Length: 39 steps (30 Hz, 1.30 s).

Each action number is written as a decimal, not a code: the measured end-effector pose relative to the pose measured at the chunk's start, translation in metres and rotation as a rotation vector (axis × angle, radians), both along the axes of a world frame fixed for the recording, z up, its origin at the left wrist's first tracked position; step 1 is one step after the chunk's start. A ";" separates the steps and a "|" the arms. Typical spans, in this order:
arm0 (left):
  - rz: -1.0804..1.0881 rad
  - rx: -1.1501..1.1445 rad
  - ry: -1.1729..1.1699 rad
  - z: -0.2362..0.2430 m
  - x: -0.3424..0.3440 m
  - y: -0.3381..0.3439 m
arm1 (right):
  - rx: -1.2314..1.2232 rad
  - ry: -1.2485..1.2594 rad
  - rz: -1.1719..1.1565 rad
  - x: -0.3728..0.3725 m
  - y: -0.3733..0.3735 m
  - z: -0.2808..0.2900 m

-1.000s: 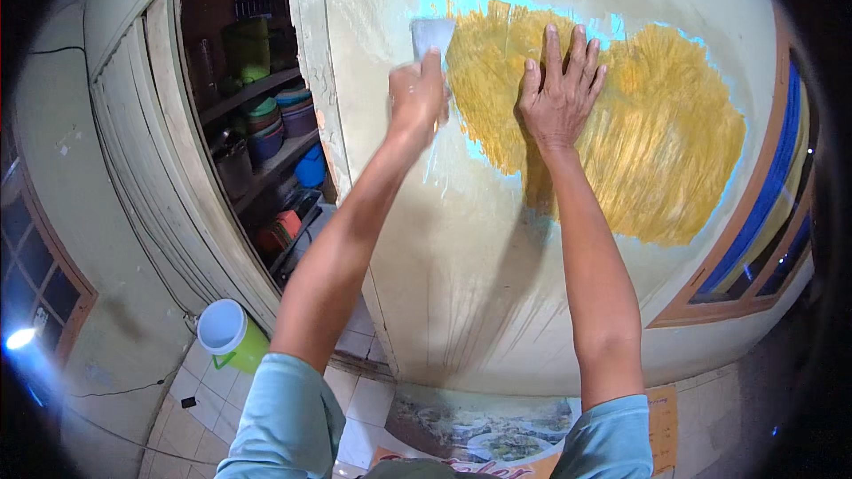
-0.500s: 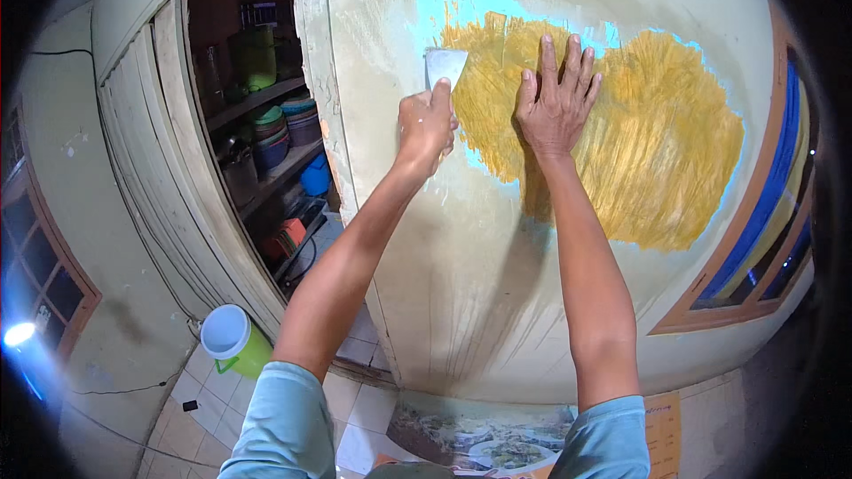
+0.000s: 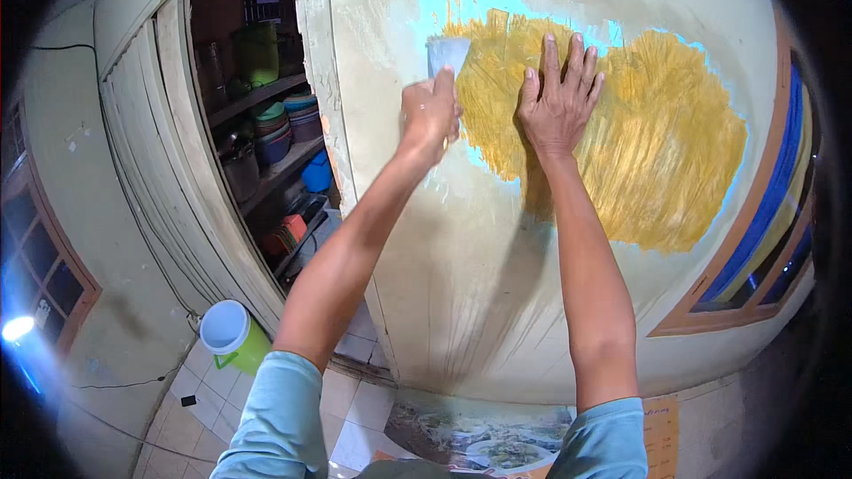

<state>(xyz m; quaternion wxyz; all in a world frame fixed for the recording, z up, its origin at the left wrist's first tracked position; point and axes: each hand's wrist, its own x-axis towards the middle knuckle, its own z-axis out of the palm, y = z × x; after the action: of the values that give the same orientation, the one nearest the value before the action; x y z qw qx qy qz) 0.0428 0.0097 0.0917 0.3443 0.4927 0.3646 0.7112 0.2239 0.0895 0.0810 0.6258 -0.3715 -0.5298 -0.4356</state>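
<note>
My left hand [image 3: 429, 115] is wrapped round the handle of a putty knife [image 3: 448, 55], thumb up along it. The wide metal blade lies against the wall at the left border of a big ochre-brown patch [image 3: 661, 146]. Fingers spread, my right hand [image 3: 561, 106] rests flat on the upper middle of that patch. A bright turquoise strip [image 3: 448, 4] edges the patch along the top and parts of its sides. Around it the wall [image 3: 426, 257] is pale cream, with drip streaks below. The knife's handle is mostly hidden in my fist.
To the left, a doorway shows shelves with stacked plastic tubs [image 3: 271, 133]. A green bucket [image 3: 232, 337] stands on the white floor tiles by the door frame. A wood-framed window [image 3: 754, 213] is at the right. A printed sheet [image 3: 479, 435] lies at the wall's foot.
My left hand and the putty knife have shifted slightly upward along the patch's left border, and the blade has turned a little. My right hand stays on the patch.
</note>
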 end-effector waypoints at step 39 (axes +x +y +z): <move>0.033 0.103 0.036 0.023 -0.002 0.001 | 0.036 -0.005 0.036 -0.004 0.005 0.000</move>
<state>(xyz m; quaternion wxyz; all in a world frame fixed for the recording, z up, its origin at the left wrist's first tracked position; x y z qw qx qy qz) 0.0406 0.0102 0.1152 0.3002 0.5162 0.3419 0.7256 0.2203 0.0940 0.0807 0.6388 -0.3494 -0.5298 -0.4349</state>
